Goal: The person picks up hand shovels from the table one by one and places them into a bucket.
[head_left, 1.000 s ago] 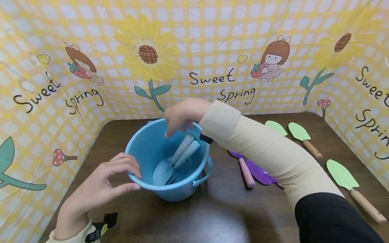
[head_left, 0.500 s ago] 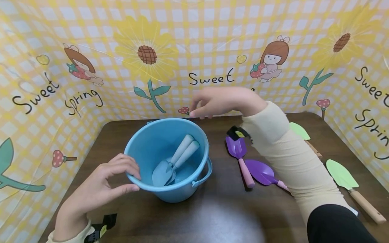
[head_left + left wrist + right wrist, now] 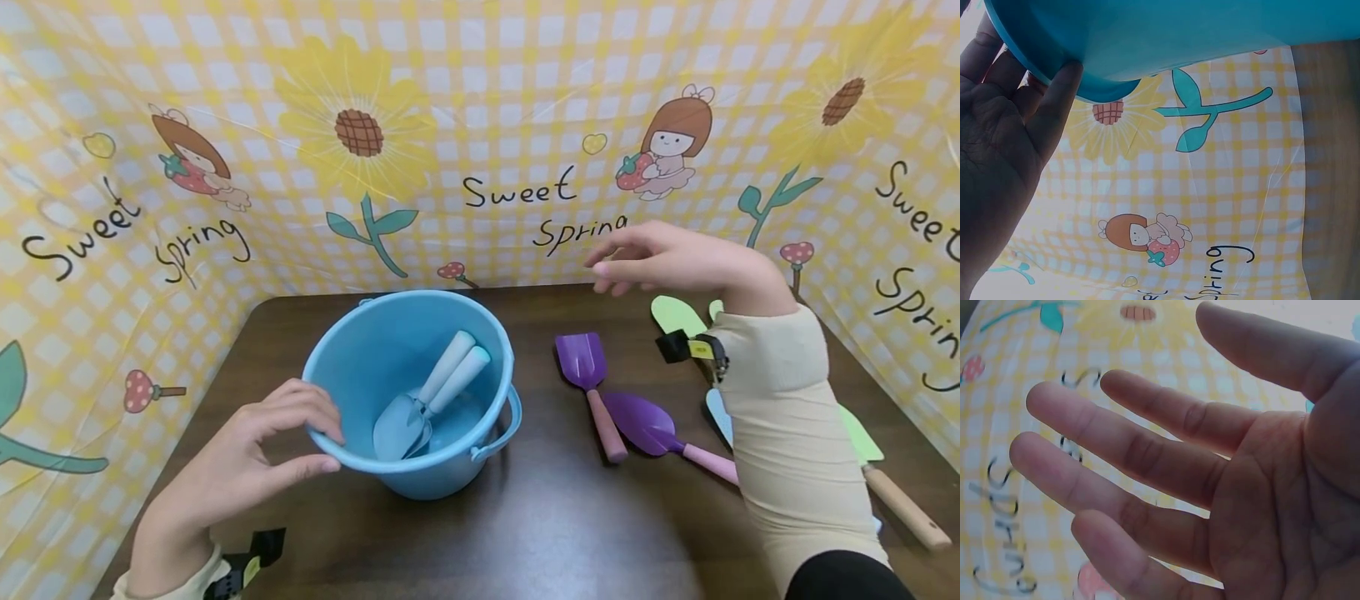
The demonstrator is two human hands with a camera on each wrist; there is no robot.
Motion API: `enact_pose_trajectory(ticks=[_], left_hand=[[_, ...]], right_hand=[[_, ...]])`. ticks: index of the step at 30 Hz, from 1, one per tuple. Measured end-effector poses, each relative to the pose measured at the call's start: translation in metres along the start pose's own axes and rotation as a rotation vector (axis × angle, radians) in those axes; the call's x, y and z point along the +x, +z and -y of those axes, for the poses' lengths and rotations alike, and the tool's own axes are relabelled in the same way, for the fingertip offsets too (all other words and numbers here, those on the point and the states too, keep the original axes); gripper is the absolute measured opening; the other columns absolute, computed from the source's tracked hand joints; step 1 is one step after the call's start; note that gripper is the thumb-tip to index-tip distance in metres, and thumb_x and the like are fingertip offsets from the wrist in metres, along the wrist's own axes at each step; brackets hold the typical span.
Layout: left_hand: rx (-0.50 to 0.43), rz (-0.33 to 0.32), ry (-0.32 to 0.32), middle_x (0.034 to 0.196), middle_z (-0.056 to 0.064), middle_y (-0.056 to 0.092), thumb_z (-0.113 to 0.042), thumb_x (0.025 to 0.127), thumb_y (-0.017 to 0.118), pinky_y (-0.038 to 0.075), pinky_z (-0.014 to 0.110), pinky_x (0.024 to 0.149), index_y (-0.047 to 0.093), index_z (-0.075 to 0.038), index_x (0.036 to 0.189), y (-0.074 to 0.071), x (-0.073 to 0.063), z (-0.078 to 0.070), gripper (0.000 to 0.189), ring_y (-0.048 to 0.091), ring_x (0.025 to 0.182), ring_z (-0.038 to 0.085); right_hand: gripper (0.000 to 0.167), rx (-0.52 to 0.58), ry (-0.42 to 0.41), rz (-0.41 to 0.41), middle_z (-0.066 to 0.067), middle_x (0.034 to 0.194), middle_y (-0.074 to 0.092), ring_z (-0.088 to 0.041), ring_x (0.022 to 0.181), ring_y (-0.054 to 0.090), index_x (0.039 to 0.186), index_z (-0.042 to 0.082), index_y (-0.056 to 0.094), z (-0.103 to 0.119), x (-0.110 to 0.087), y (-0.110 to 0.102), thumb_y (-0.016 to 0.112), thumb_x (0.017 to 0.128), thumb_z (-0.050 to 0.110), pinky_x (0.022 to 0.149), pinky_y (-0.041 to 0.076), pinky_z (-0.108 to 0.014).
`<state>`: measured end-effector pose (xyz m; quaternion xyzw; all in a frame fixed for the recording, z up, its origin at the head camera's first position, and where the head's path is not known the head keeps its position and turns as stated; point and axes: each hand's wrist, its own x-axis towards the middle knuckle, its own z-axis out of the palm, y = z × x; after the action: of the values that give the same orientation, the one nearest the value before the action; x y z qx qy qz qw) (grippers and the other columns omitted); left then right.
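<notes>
My left hand (image 3: 258,442) holds the near left rim of a light blue bucket (image 3: 438,481), fingers over the edge and thumb outside. In the left wrist view the thumb (image 3: 1057,115) presses against the bucket's wall (image 3: 1166,37). Two blue hand trowels (image 3: 400,429) with pale blue handles lean inside the bucket. My right hand (image 3: 675,262) is raised over the table's back right, holding nothing. Its fingers (image 3: 1129,450) are spread and relaxed in the right wrist view. Nearest below it lies a green trowel (image 3: 677,317).
Right of the bucket lie a purple square-ended shovel (image 3: 581,360) and a purple trowel (image 3: 643,425), both pink-handled. A light blue blade (image 3: 718,414) and another green trowel (image 3: 903,504) with a wooden handle are partly behind the right arm. A yellow checked cloth (image 3: 495,100) surrounds the table.
My right hand has moved from above the bucket to the right, over the back of the table, uncovering the purple tools. The left hand stays on the rim.
</notes>
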<state>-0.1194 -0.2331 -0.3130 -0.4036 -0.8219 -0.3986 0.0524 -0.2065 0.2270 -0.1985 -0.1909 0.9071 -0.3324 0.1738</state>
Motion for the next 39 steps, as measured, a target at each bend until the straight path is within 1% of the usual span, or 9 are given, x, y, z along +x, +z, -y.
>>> enact_pose_trajectory(ticks=[4, 6, 8, 11, 14, 17, 23, 29, 39], left_hand=[[-0.008, -0.004, 0.010, 0.099, -0.010, 0.066, 0.007, 0.069, 0.085, 0.039, 0.016, 0.098, 0.070, -0.019, 0.097, 0.002, 0.001, 0.001, 0.042, 0.051, 0.108, 0.006], [-0.009, -0.017, 0.052, 0.099, -0.008, 0.067, 0.008, 0.067, 0.085, 0.039, 0.016, 0.097, 0.070, -0.019, 0.098, 0.002, 0.002, 0.003, 0.044, 0.052, 0.108, 0.008], [-0.014, -0.033, 0.090, 0.098, -0.006, 0.067, 0.010, 0.065, 0.085, 0.040, 0.017, 0.096, 0.070, -0.018, 0.099, 0.002, 0.002, 0.004, 0.047, 0.053, 0.108, 0.009], [-0.016, -0.059, 0.144, 0.097, -0.002, 0.067, 0.015, 0.060, 0.085, 0.040, 0.018, 0.096, 0.070, -0.016, 0.100, -0.001, 0.001, 0.006, 0.052, 0.053, 0.108, 0.012], [-0.021, -0.063, 0.141, 0.097, -0.001, 0.067, 0.016, 0.058, 0.085, 0.040, 0.018, 0.096, 0.070, -0.016, 0.100, -0.004, 0.000, 0.006, 0.054, 0.053, 0.108, 0.012], [-0.022, -0.058, 0.141, 0.097, -0.001, 0.067, 0.016, 0.058, 0.085, 0.039, 0.018, 0.096, 0.070, -0.016, 0.100, -0.003, 0.000, 0.006, 0.055, 0.053, 0.107, 0.012], [-0.039, -0.058, 0.152, 0.098, -0.001, 0.067, 0.015, 0.059, 0.085, 0.039, 0.019, 0.097, 0.070, -0.016, 0.100, 0.002, 0.002, 0.007, 0.054, 0.053, 0.108, 0.012], [-0.042, -0.061, 0.157, 0.098, -0.001, 0.067, 0.016, 0.059, 0.084, 0.039, 0.019, 0.098, 0.070, -0.013, 0.100, 0.004, 0.001, 0.008, 0.052, 0.053, 0.108, 0.012], [-0.041, -0.058, 0.148, 0.098, -0.001, 0.067, 0.016, 0.059, 0.084, 0.039, 0.019, 0.097, 0.070, -0.014, 0.100, 0.004, 0.003, 0.007, 0.052, 0.053, 0.108, 0.012]], right_hand=[[0.040, 0.091, 0.041, -0.046, -0.005, 0.117, 0.068, -0.016, 0.106, 0.065, 0.137, 0.007, 0.052, -0.027, -0.019, -0.005, 0.049, 0.105, 0.030, 0.074, 0.053, -0.030], [0.042, 0.152, 0.070, -0.072, -0.003, 0.115, 0.068, -0.013, 0.104, 0.066, 0.139, 0.005, 0.049, -0.041, -0.028, -0.006, 0.048, 0.106, 0.030, 0.069, 0.052, -0.030], [0.043, 0.191, 0.087, -0.094, -0.001, 0.113, 0.068, -0.010, 0.104, 0.066, 0.140, 0.003, 0.046, -0.053, -0.034, -0.008, 0.048, 0.106, 0.029, 0.071, 0.053, -0.029], [0.045, 0.196, 0.112, -0.119, 0.001, 0.111, 0.069, -0.008, 0.102, 0.067, 0.140, 0.001, 0.045, -0.071, -0.035, -0.010, 0.046, 0.106, 0.031, 0.088, 0.051, -0.028], [0.047, 0.147, 0.145, -0.136, 0.002, 0.110, 0.071, -0.005, 0.099, 0.068, 0.140, -0.001, 0.045, -0.089, -0.033, -0.014, 0.044, 0.107, 0.033, 0.092, 0.049, -0.029], [0.051, 0.136, 0.201, -0.139, 0.007, 0.107, 0.073, -0.001, 0.095, 0.068, 0.141, -0.004, 0.041, -0.108, -0.034, -0.019, 0.043, 0.107, 0.034, 0.087, 0.049, -0.026], [0.055, 0.207, 0.274, -0.119, 0.020, 0.098, 0.069, 0.001, 0.094, 0.066, 0.144, -0.007, 0.034, -0.141, -0.041, -0.021, 0.037, 0.108, 0.035, 0.084, 0.048, -0.020], [0.055, 0.253, 0.315, -0.091, 0.019, 0.098, 0.069, 0.001, 0.093, 0.067, 0.144, -0.010, 0.035, -0.164, -0.044, -0.014, 0.036, 0.109, 0.033, 0.083, 0.049, -0.022], [0.058, 0.309, 0.384, -0.150, 0.016, 0.098, 0.067, 0.003, 0.089, 0.065, 0.144, -0.009, 0.034, -0.195, -0.051, 0.001, 0.039, 0.107, 0.036, 0.081, 0.050, -0.022]])
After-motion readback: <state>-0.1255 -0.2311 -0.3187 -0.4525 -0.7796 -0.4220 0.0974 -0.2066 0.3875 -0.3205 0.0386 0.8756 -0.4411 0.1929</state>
